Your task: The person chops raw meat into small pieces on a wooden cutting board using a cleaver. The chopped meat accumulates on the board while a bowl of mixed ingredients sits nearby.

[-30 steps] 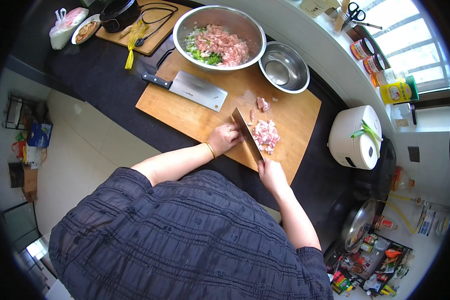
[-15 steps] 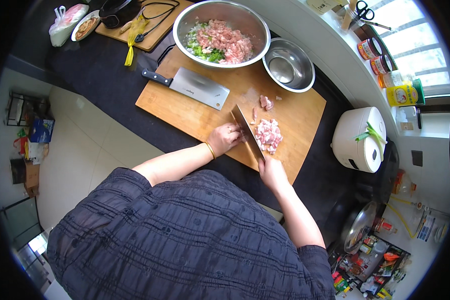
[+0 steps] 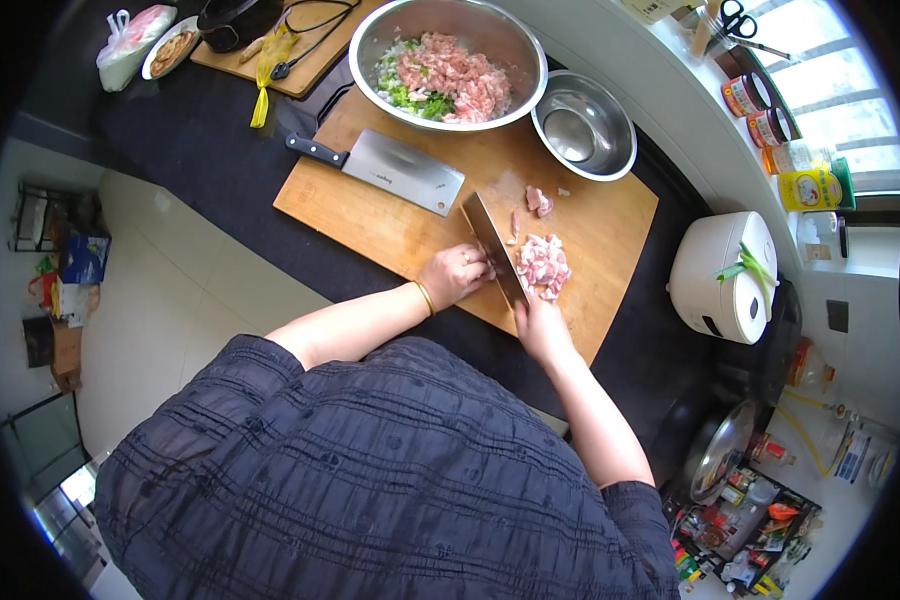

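Observation:
My right hand [image 3: 544, 328] is wrapped round the handle of a cleaver [image 3: 493, 243], its blade standing on edge over the wooden cutting board [image 3: 600, 270]. Close against the blade's left side, the fingers of my left hand [image 3: 452, 276] are curled on the board. What they press on is mostly hidden beneath them. A pile of diced pink-and-white meat [image 3: 544, 266] lies just right of the blade. Beyond it are a larger piece of meat [image 3: 539, 202] and a thin strip [image 3: 515, 225]. A second cleaver [image 3: 402, 172] with a black handle lies flat at the board's left.
A large steel bowl [image 3: 362, 85] with minced meat and chopped greens stands at the board's far edge, beside a smaller steel bowl [image 3: 625, 150]. On the right is a white rice cooker [image 3: 715, 275] with green onion on its lid. A yellow bag [image 3: 266, 75] lies far left.
The cleaver has shifted slightly, still upright beside my left fingers. My hands keep nearly the same places, and the whole view has moved a little.

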`<state>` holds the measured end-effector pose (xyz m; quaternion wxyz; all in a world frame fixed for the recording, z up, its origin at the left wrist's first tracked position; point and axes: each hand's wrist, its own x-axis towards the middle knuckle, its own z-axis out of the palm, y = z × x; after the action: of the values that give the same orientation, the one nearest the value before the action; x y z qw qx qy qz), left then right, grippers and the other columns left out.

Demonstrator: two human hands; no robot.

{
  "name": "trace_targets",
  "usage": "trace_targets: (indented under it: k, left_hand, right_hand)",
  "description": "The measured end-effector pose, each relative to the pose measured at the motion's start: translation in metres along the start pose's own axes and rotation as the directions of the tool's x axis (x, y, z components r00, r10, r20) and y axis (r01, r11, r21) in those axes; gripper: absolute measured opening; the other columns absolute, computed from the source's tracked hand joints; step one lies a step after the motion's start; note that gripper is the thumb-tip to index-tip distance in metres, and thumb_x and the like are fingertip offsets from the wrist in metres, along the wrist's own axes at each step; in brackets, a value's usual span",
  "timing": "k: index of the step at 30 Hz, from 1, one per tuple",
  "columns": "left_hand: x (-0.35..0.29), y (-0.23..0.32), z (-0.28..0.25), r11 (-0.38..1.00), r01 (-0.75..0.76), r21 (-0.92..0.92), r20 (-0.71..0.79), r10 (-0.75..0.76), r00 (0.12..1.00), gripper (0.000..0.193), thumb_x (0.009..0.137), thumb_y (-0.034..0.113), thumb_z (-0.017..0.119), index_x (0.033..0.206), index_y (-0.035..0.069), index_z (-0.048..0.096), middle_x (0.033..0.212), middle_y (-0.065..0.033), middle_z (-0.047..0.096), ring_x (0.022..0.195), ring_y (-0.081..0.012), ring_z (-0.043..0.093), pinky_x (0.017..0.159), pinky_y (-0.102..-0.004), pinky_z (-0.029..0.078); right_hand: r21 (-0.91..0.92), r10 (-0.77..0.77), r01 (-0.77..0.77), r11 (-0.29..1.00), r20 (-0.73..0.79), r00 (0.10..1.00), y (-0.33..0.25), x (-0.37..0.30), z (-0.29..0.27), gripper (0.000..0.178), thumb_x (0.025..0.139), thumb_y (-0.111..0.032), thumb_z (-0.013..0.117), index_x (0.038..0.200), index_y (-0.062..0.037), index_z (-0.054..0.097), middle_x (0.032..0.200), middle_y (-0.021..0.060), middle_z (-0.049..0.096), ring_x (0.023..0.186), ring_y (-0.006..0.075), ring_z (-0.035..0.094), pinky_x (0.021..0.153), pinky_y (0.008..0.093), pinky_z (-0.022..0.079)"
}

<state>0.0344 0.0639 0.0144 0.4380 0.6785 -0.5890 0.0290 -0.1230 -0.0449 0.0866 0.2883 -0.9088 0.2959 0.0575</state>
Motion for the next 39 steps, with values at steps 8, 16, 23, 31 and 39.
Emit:
trace_targets:
  k: [8,16,23,31,39]
  left_hand:
    - [-0.002,-0.002,-0.004,0.997,-0.069,0.028,-0.045,0.070,0.997,0.017,0.061,0.011,0.070,0.075,0.007,0.061,0.083,-0.0063,0.060,0.079,-0.0240,0.060,0.067,-0.0317,0.051]
    - [-0.001,0.001,-0.001,0.998,-0.060,-0.005,-0.026,0.060,0.998,0.014,0.064,0.010,0.069,0.077,0.007,0.062,0.086,-0.0073,0.062,0.082,-0.0234,0.061,0.070,-0.0311,0.051]
    - [0.004,0.002,-0.017,0.978,-0.008,-0.209,-0.022,0.003,1.000,0.013,0.070,0.007,0.067,0.082,0.005,0.064,0.092,-0.0091,0.062,0.080,-0.0236,0.062,0.068,-0.0306,0.052]
    - [0.002,0.011,-0.020,0.998,0.013,0.060,-0.001,-0.013,1.000,0.014,0.070,0.016,0.068,0.081,0.008,0.064,0.084,-0.0067,0.060,0.077,-0.0230,0.060,0.067,-0.0312,0.049]
    - [-0.001,0.006,-0.006,0.998,0.014,0.060,-0.018,-0.012,1.000,0.014,0.067,0.020,0.070,0.070,0.009,0.062,0.078,-0.0045,0.059,0.073,-0.0222,0.057,0.063,-0.0313,0.048]
  right_hand:
    - [-0.055,0.036,-0.036,0.998,0.008,0.999,0.005,-0.029,-0.004,0.019,0.083,-0.016,0.053,0.082,0.0031,0.057,0.070,0.0269,0.059,0.070,0.0416,0.060,0.066,0.0476,0.048]
    - [0.233,0.173,-0.158,0.959,-0.045,0.984,0.007,0.002,0.008,0.024,0.083,-0.018,0.053,0.085,0.0055,0.060,0.076,0.0271,0.060,0.076,0.0407,0.060,0.070,0.0450,0.048]
    - [0.177,0.134,-0.115,0.978,-0.098,0.986,-0.012,-0.019,-0.033,0.024,0.085,-0.018,0.051,0.079,0.0039,0.059,0.066,0.0207,0.058,0.063,0.0343,0.059,0.060,0.0409,0.046]
    - [0.055,0.091,-0.090,0.994,-0.027,0.995,-0.013,-0.053,-0.029,0.022,0.083,-0.017,0.053,0.081,0.0032,0.061,0.075,0.0250,0.060,0.074,0.0402,0.060,0.069,0.0442,0.048]
    - [-0.047,0.033,-0.034,0.998,-0.024,0.999,-0.009,-0.056,-0.021,0.022,0.083,-0.016,0.052,0.077,0.0044,0.059,0.070,0.0259,0.059,0.070,0.0405,0.060,0.067,0.0462,0.048]
